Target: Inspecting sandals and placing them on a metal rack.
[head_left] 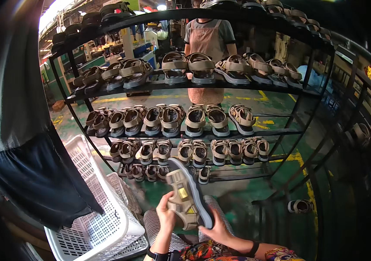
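Note:
A tan sandal (181, 195) with a grey sole is tilted up on its side over my lap, its straps facing left. My left hand (165, 213) grips the straps on its left side, fingers closed round them. At the heel end, my right hand (218, 226) wraps the dark underside and the grey sole edge. Yellow tags show on the straps. Just beyond, a black metal rack (250, 89) carries rows of similar tan sandals (200, 67) on several shelves.
White perforated plastic baskets (120, 219) stand at my left, beside a hanging black cloth (29, 174). Behind the rack stands a person in an apron (205, 41). A lone sandal (300, 206) lies on the green floor at right, near another dark rack (320, 161).

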A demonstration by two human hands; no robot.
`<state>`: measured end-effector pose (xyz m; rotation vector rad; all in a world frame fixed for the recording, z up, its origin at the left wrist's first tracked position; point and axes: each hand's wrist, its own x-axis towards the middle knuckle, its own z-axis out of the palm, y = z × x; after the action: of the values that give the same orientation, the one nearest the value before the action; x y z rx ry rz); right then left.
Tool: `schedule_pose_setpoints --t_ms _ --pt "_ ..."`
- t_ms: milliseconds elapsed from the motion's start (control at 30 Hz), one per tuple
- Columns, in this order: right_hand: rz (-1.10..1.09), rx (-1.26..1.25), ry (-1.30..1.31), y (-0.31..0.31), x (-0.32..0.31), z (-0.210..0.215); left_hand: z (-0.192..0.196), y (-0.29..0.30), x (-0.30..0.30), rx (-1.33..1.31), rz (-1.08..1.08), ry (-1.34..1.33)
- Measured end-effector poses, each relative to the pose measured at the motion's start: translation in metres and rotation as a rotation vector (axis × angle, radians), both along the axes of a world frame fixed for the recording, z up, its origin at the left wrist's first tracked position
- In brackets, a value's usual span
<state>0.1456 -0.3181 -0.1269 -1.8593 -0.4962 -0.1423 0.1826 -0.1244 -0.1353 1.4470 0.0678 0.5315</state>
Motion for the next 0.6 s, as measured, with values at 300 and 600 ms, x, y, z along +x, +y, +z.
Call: schedule_pose_setpoints --t_ms 300,600 --pt "-0.01 1.204 0.828 -0.082 -0.019 -0.021 0.052 -0.059 0.0 -0.024 -0.364 0.032" --pt "-0.439 1.19 -0.36 -0.243 -0.033 0.098 0.014 -0.049 -0.002 0.23 -0.759 0.288"
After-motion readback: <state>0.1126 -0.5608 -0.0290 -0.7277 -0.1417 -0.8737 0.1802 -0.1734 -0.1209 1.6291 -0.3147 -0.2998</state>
